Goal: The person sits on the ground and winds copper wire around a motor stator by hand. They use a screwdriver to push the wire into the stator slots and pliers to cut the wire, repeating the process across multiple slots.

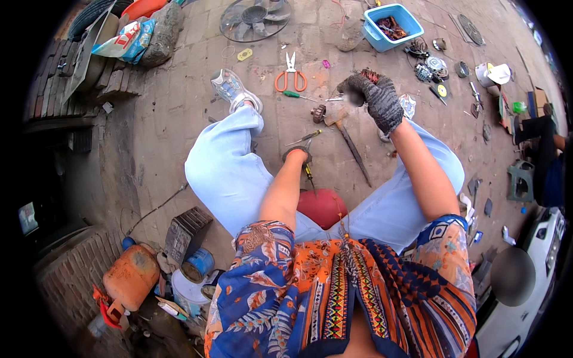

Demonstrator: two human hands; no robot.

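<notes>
My left hand [296, 156], in a dark glove, is closed around pliers with yellow-and-black handles [308, 172]; grey jaws poke out beyond the fist. My right hand [382, 101] wears a grey knitted glove, and its fingers curl around a piece with reddish copper wire [371, 76], mostly hidden by the glove. Between my knees lie a hammer [353, 147], a small rotor-like part [319, 113] and a screwdriver [307, 136]. Further forward rest orange-handled shears [290, 74] and a green-handled screwdriver [292, 94].
A blue basin [371, 34] holds copper scraps at the far side. Motor parts [433, 69] lie to its right, a fan [255, 18] to its left. A red seat [323, 207] is under me. An orange gas cylinder [131, 275] and buckets [186, 289] stand at left; a white car [534, 268] at right.
</notes>
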